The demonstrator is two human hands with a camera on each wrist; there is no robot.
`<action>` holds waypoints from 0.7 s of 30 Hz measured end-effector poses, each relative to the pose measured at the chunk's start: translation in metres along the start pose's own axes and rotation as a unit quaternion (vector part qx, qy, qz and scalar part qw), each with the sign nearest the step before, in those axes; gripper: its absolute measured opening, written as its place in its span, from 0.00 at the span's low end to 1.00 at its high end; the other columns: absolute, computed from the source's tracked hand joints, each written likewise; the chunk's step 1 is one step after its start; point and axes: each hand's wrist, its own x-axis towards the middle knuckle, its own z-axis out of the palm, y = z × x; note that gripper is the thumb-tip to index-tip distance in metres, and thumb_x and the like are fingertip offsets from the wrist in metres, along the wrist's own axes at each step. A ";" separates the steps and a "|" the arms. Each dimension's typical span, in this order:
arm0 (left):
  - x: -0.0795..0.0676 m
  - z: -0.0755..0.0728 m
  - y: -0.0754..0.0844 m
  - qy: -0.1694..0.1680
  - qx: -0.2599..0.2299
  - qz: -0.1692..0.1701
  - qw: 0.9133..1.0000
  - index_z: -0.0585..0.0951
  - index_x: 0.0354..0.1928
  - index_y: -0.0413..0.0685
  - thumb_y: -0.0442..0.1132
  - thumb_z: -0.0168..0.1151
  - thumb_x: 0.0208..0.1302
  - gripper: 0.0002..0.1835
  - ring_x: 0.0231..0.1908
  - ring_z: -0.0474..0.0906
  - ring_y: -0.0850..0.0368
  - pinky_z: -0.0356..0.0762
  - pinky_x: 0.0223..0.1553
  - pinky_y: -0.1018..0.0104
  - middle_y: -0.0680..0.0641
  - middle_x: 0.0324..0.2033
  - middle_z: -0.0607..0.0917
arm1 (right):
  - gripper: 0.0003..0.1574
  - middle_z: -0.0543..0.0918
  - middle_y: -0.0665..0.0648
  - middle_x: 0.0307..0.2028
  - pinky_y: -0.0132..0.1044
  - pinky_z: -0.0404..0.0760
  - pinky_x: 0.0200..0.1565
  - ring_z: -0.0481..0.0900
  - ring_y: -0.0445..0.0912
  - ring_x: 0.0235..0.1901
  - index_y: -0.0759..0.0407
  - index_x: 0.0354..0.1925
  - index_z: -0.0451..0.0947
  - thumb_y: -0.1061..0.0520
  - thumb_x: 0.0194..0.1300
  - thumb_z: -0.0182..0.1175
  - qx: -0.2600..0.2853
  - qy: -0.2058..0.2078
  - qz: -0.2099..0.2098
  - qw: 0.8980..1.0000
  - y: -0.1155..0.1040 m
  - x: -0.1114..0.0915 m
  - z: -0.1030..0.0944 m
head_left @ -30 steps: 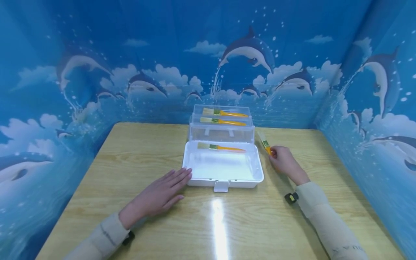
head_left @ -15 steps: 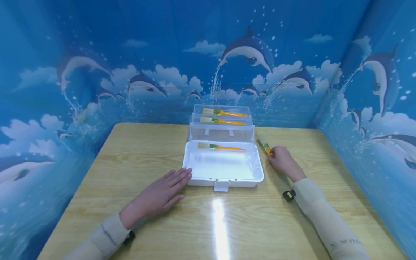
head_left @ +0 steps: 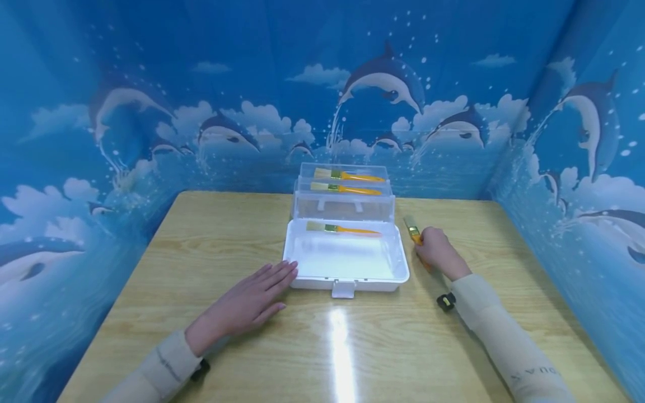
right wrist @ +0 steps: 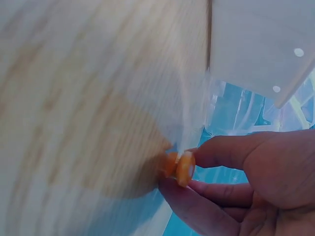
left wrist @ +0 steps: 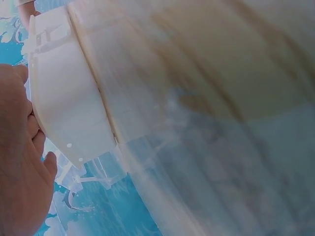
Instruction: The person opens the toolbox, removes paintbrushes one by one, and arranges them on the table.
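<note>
**Held paintbrush [head_left: 413, 230] at right side of opened toolbox [head_left: 347, 284]**

**Left side.** The left hand [head_left: 252, 300] lies with fingers extended, thumb set apart, fingertips touching the toolbox at its front-left corner. It grips nothing; its apparent function is to steady the box.

**Centre.** The white toolbox stands with its front latch [head_left: 343, 289] hanging down and its clear trays [head_left: 344, 208] raised at the rear. An upper paintbrush [head_left: 349, 175] and a middle paintbrush [head_left: 346, 188] lie in the trays; a lower paintbrush [head_left: 344, 228] lies along the rear of the white base. All three have bristles to the left.

**Right side.** The right hand [head_left: 437, 253] pinches the orange handle of the held paintbrush between thumb and fingers. The brush is outside the toolbox, just beside its right wall, bristles pointing away from the person.

**Step and next move.** The step in hand is judged to be handling this single brush; whether it is being lifted or laid down cannot be told. To move it over the rim, the next move would require a firm pinch, a lift and a turn.

**Differences between views.** The right wrist view shows the thumb opposed to the fingers and orange in two pieces [right wrist: 185, 168]; one handle or two cannot be told. The left wrist view shows small round spots [left wrist: 69, 145] on the toolbox, not discernible from the head. Only the head view shows the bristles.
</note>
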 end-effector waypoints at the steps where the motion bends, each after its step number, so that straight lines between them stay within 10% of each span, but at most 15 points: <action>1: 0.000 0.000 0.000 0.000 0.000 -0.001 1.000 0.51 0.81 0.46 0.51 0.50 0.79 0.37 0.79 0.48 0.52 0.49 0.79 0.51 0.48 0.81 0.50 | 0.09 0.76 0.59 0.21 0.34 0.76 0.21 0.73 0.47 0.19 0.68 0.27 0.75 0.66 0.64 0.58 -0.003 0.000 0.000 1.000 0.000 0.000 0.000; 21: 0.000 -0.002 0.001 -0.017 -0.004 -0.010 1.000 0.49 0.81 0.48 0.51 0.50 0.79 0.37 0.80 0.46 0.52 0.48 0.80 0.51 0.49 0.81 0.48 | 0.08 0.79 0.62 0.23 0.35 0.78 0.18 0.77 0.49 0.19 0.67 0.30 0.73 0.64 0.67 0.54 -0.057 -0.010 0.030 0.998 -0.005 0.004 0.012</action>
